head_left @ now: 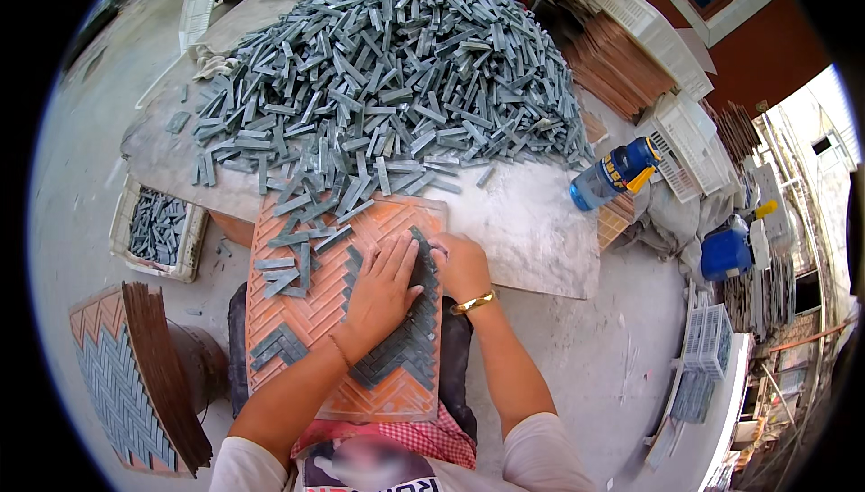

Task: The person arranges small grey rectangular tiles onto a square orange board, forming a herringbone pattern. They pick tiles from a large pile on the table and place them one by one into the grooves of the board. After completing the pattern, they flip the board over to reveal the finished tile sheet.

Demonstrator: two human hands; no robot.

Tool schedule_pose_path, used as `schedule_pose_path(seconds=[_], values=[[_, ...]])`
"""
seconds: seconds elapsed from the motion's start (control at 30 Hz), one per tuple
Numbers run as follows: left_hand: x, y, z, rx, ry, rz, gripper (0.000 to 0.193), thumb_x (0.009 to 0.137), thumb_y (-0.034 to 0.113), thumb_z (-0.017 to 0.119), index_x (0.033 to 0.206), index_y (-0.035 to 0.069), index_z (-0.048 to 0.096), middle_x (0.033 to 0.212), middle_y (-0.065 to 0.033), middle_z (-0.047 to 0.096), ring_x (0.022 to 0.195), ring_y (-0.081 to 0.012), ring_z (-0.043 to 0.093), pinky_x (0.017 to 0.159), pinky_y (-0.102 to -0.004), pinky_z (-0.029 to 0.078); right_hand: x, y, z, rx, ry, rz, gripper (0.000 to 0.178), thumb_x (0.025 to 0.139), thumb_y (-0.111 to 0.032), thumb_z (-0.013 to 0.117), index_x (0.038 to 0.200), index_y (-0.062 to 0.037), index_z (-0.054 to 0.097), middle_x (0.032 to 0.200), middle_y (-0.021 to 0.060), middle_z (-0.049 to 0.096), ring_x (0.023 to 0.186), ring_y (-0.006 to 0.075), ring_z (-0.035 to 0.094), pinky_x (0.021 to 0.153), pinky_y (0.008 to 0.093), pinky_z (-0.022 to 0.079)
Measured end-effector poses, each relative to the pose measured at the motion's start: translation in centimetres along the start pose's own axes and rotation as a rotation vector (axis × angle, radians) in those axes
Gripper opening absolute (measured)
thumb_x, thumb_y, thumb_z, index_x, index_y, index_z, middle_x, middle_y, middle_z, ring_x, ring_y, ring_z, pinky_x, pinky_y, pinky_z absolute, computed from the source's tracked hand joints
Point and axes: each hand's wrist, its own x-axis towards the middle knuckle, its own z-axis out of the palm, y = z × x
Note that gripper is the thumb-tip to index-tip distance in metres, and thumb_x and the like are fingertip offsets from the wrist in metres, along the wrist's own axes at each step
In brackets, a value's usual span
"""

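An orange tray [297,312] with herringbone grooves lies before me, its far end against the heap of grey stone strips. Set grey strips [396,361] fill the grooves along its right side, with a smaller patch [277,346] at the left. My left hand [386,283] rests flat over the tray, fingers stretched forward, fingertips at the upper end of the right-hand strips. At the tray's right edge, my right hand [461,267] has its fingers curled together against the strips; whatever they hold is hidden. Loose strips [284,271] lie on the tray's upper left.
A big heap of grey strips [396,68] covers the table [523,231]. A blue bottle [605,181] stands at its right. On the floor at left are a white crate [189,244] of strips and a stack of trays [149,375]. White crates [680,145] stand at right.
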Motion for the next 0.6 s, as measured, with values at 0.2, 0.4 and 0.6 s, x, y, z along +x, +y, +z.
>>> schedule_pose_path(seconds=[0.2,0.4,0.6], values=[[1.6,-1.6,0.4,-0.005,-0.051,0.025,0.063,0.083,0.029,0.06,0.134,-0.001,0.038,0.14,-0.0165,0.039,0.13,-0.0287,0.035,0.109,-0.0452,0.024,0.7,0.0,-1.2,0.06,-0.13,0.072,0.017,0.076,-0.009,0.063,0.092,-0.0056,0.064,0.083,0.0144,0.066,0.071,0.03,0.063,0.066,0.0368,0.05],[1.9,-1.0,0.2,-0.109,-0.121,0.069,0.06,0.08,0.023,0.063,0.131,0.0,0.043,0.139,-0.0165,0.04,0.129,-0.0318,0.037,0.109,-0.0456,0.024,-0.2,1.9,-1.7,0.325,-0.111,0.06,0.019,0.079,-0.007,0.06,0.097,-0.0039,0.064,0.081,0.0123,0.067,0.07,0.0212,0.064,0.066,0.0288,0.05],[1.7,-0.1,0.1,-0.072,-0.096,0.079,0.056,0.08,0.014,0.062,0.131,0.0,0.043,0.137,-0.0165,0.042,0.127,-0.0328,0.038,0.108,-0.0462,0.025,-2.2,2.5,-1.4,0.491,-0.039,0.077,0.02,0.078,-0.008,0.065,0.096,-0.0014,0.063,0.077,0.0116,0.065,0.064,0.0249,0.061,0.062,0.029,0.049]])
